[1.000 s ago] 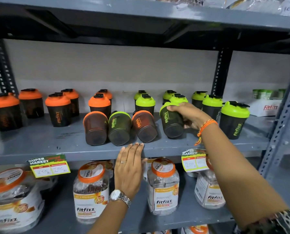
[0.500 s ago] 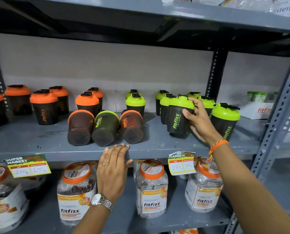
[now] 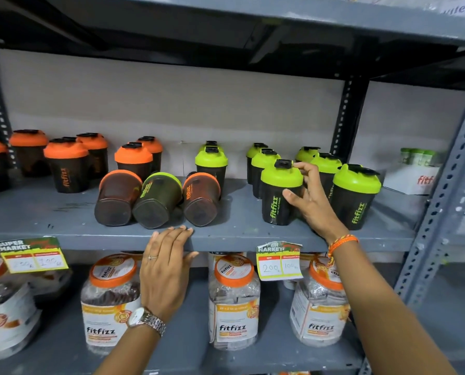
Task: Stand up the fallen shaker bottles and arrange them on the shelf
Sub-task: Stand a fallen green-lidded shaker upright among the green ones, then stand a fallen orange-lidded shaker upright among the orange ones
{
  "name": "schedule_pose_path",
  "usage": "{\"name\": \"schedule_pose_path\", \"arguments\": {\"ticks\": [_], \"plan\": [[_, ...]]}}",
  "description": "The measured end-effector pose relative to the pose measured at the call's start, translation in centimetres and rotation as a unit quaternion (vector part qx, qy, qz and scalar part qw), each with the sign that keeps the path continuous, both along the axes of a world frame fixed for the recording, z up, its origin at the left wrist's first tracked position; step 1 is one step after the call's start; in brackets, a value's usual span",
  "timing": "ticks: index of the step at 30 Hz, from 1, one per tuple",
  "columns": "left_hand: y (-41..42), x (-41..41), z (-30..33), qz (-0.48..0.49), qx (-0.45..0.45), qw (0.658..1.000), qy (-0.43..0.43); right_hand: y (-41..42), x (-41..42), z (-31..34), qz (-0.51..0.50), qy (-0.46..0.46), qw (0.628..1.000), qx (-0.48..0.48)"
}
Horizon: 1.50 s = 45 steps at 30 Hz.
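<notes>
**Shelf status: one shaker upright in hand, three on their sides**

Head view. The right hand (image 3: 311, 201) grips an upright green-lidded shaker (image 3: 280, 193) on the grey shelf (image 3: 63, 212); thumb on the body, fingers (image 3: 303, 167) at the lid. Green-lidded shakers stand close behind and to its right. The left hand (image 3: 166, 269) lies flat on the shelf's near edge, fingers extended, holding nothing. Just beyond it lie three fallen shakers (image 3: 158, 200), bases facing near. Orange-lidded shakers (image 3: 66, 169) stand far left. Jars (image 3: 234, 301) occupy the shelf below.
</notes>
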<state>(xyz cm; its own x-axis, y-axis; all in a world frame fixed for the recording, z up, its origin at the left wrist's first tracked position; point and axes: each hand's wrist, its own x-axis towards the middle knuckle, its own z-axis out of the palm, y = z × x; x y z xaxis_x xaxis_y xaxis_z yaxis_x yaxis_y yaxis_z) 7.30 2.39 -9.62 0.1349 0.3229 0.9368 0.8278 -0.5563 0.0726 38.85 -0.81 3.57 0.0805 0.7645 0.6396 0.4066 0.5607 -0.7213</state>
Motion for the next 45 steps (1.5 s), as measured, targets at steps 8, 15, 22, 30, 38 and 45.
{"name": "schedule_pose_path", "arguments": {"ticks": [8, 15, 22, 30, 38, 45], "plan": [[-0.3, 0.3, 0.0, 0.002, -0.011, 1.000, -0.001, -0.6, -0.4, 0.3, 0.024, 0.026, 0.999, 0.009], [-0.4, 0.1, -0.1, 0.007, -0.013, 1.000, -0.005, -4.1, -5.3, 2.6, -0.181, -0.076, 0.956, 0.220], [-0.5, -0.4, 0.3, -0.004, -0.016, 1.000, 0.006, -2.0, -14.3, 3.8, -0.106, -0.097, 0.985, 0.093], [-0.7, -1.1, 0.3, -0.012, -0.029, 0.999, 0.025, 6.8, -16.4, 4.0, -0.139, -0.107, 0.949, -0.260], [-0.8, -1.6, 0.4, -0.023, -0.040, 0.997, 0.055, 8.6, -16.9, 4.3, -0.047, 0.027, 0.933, -0.356], [-1.5, -3.5, 1.1, -0.072, -0.049, 0.993, 0.077, 8.4, -16.3, 4.3, -0.058, 0.113, 0.939, -0.319]]}}
